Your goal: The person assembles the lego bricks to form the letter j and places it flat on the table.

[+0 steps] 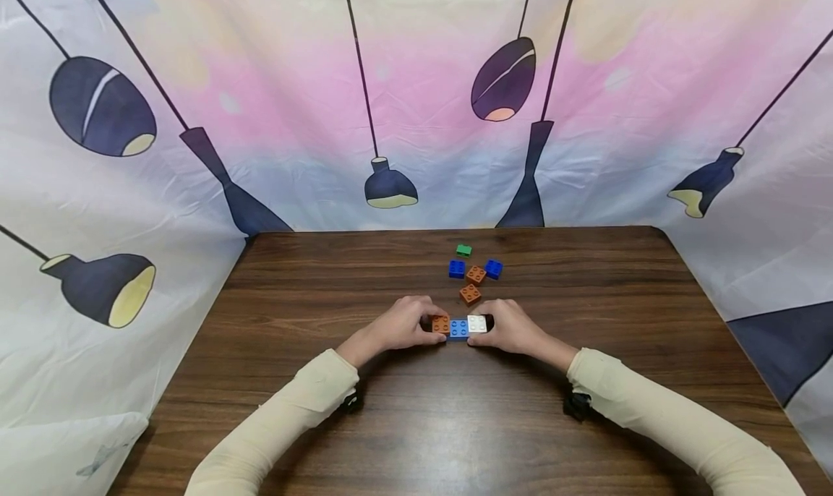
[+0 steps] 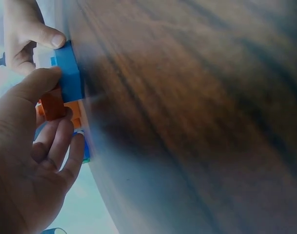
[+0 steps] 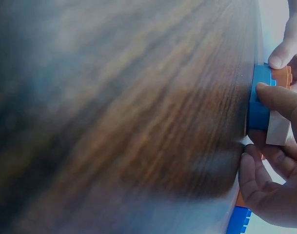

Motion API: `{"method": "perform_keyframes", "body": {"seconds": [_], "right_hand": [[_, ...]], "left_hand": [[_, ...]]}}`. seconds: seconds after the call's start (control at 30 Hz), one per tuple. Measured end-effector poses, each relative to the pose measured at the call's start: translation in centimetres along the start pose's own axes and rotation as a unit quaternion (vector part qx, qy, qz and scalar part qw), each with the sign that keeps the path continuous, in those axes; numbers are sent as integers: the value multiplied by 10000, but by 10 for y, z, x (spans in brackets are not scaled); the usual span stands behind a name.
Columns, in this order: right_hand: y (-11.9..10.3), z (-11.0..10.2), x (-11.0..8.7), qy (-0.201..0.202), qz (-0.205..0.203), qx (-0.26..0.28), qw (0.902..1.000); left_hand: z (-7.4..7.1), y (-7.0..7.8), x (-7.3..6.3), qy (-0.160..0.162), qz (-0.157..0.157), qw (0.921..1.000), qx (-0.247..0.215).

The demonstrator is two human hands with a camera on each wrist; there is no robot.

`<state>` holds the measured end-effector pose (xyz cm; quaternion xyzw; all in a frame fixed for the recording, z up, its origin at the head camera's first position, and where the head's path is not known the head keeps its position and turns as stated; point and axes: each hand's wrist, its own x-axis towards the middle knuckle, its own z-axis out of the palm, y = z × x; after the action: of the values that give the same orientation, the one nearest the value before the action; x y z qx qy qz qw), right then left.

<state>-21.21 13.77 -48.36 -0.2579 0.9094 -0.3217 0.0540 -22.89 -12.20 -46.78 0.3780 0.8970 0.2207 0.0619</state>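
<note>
The left hand point(image 1: 405, 324) pinches an orange brick point(image 1: 441, 325), and the right hand point(image 1: 510, 327) pinches a white brick point(image 1: 477, 324). Both bricks sit on a long light blue brick point(image 1: 458, 329) between the hands, one at each end. Just past the hands are two more orange bricks point(image 1: 470, 293). Two dark blue bricks point(image 1: 457, 269) flank the farther one. A green brick point(image 1: 463, 251) is farthest.

Around the light-blue brick point(image 1: 458, 329): orange brick point(image 1: 440, 325) at nine o'clock, white brick point(image 1: 477, 323) at three, green brick point(image 1: 463, 250) at twelve. Tabletop point(image 1: 468, 424) streaked brown; backdrop point(image 1: 280, 69) pastel, patterned with navy lamps point(image 1: 390, 184).
</note>
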Motion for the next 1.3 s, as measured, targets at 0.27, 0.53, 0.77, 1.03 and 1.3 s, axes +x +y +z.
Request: {"method": "perform_keyframes", "body": {"seconds": [0.27,0.53,0.77,1.03,1.3], "right_hand": [[-1,0,0,-33,20,1,10000],[0,0,0,-81,-51,-94,9999],[3,-19,-5,-474,-197,-93,9986],[14,-52,-1,-165,-96,-81,9998],[22,-46,19,351,38,-19,9994]], "left_hand": [[3,0,-2,15,-7,10000,-57],[6,5,1,-165,-234,9995,105],[15,12,7,-161,-324,9993,26],[20,20,17,-92,-183,9997,135],[24,26,27,-90,-94,9999,5]]}}
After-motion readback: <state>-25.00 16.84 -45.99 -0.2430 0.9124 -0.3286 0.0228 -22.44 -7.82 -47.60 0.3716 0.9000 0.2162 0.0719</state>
